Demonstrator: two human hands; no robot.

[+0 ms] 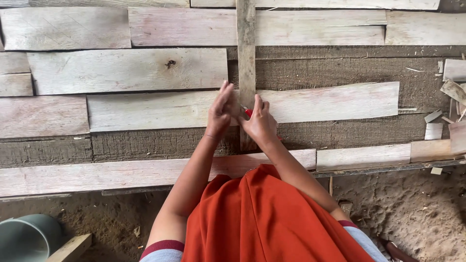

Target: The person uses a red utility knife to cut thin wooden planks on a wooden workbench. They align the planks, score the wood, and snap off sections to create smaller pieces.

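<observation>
My left hand (221, 110) rests with its fingers stretched up against a long pale plank (160, 109), right beside a narrow upright wooden strip (246, 53). My right hand (259, 122) is closed around a small red-handled tool (248, 112), whose tip meets the strip where it crosses the plank. The two hands almost touch. Most of the tool is hidden by my fingers. An orange cloth (262, 218) covers my lap below the hands.
Several rough pale planks lie in rows on a dark rough surface (340, 68). Short offcuts and chips (449, 104) are piled at the right. A grey-green bucket (26, 237) and a wood block (73, 247) sit at lower left on the dirt ground (417, 208).
</observation>
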